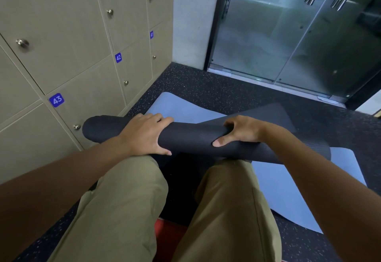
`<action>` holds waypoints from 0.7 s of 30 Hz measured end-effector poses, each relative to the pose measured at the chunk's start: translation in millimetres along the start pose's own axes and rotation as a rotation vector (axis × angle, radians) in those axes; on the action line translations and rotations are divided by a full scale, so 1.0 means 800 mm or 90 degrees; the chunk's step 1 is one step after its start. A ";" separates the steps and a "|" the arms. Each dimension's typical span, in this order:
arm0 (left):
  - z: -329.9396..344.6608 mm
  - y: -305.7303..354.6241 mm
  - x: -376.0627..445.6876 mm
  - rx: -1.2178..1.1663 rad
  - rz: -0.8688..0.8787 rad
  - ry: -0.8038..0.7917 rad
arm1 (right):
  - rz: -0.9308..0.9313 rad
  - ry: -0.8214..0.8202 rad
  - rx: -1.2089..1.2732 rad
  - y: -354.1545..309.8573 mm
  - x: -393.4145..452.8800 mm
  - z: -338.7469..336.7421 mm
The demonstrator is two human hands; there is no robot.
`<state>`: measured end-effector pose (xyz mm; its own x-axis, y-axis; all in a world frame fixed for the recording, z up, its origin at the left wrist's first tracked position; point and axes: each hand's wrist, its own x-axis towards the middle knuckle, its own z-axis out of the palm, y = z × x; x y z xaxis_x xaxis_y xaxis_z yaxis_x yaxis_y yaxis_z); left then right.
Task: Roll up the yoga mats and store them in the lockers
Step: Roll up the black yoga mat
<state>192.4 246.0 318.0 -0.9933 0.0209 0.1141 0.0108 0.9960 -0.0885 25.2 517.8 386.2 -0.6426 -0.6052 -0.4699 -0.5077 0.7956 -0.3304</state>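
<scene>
Head view: a dark yoga mat (191, 138), mostly rolled into a tube, lies across the person's knees, just above the khaki trousers (127, 210). Its left end (92, 127) reaches almost to the lockers (68, 35), whose doors are all closed; number plates 43 (56, 100), 42 (118, 57) and a small, hard-to-read 41 (151, 34) show on them. The unrolled tail of the dark mat (274, 117) spreads flat beyond the roll toward the glass door (288, 35).

The left hand (144, 134) lies over the roll with fingers draped across the top and thumb hooked under the near side, gripping it. The right hand (239, 132) clasps the roll as well, fingers curled over the far side, thumb pressed against the front; its fingertips are hidden behind the roll.

A light blue mat (288, 189) lies flat on the speckled floor (206, 84) beneath, largely covered by the dark mat and the legs. A red patch (169, 239) between the legs cannot be identified.
</scene>
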 end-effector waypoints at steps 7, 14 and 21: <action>-0.023 0.000 0.024 -0.013 0.006 0.010 | -0.072 0.144 -0.201 0.014 -0.021 0.012; -0.100 -0.007 0.064 0.010 -0.012 0.099 | -0.069 0.415 -0.334 -0.001 -0.033 -0.023; -0.250 -0.040 0.111 0.104 -0.018 0.205 | -0.079 0.665 -0.306 -0.040 -0.058 -0.128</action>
<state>126.7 233.0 528.8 -0.9053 0.0449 0.4224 -0.0611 0.9703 -0.2340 12.9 517.6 502.4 -0.6202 -0.5842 0.5235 -0.6228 0.7725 0.1242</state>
